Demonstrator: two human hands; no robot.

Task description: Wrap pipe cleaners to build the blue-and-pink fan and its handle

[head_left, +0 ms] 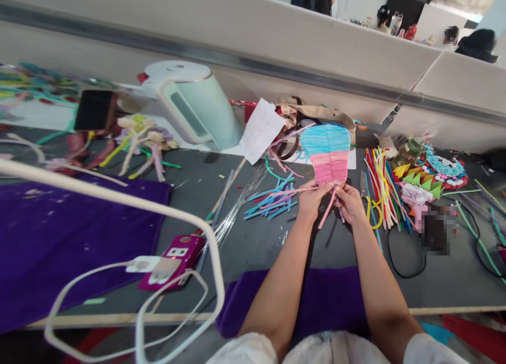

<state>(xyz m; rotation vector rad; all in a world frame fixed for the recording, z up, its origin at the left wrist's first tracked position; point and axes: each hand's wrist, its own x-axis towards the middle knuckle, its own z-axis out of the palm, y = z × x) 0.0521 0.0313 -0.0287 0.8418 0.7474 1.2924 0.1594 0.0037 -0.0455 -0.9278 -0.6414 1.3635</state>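
A fan-shaped piece of pipe cleaners (pixel 326 150), blue above and pink below, stands up from my two hands over the table. My left hand (pixel 312 199) pinches its narrow lower end from the left, with a pink stem sticking out to that side. Close beside it, my right hand (pixel 350 203) has its fingers closed on the same lower end. Loose pink stem ends (pixel 326 212) hang down between the hands. Left of my hands lies a pile of short blue and purple pipe cleaners (pixel 271 199). Scissors with yellow handles (pixel 371 212) rest to the right.
A pale green kettle (pixel 197 105) stands behind left. A magenta power strip (pixel 177 261) with a white cable (pixel 215 258) occupies the left front, beside purple cloth (pixel 79 237). Coloured pipe cleaners (pixel 385 190) and a glass jar (pixel 409 152) are right. A partition (pixel 276 42) borders the back.
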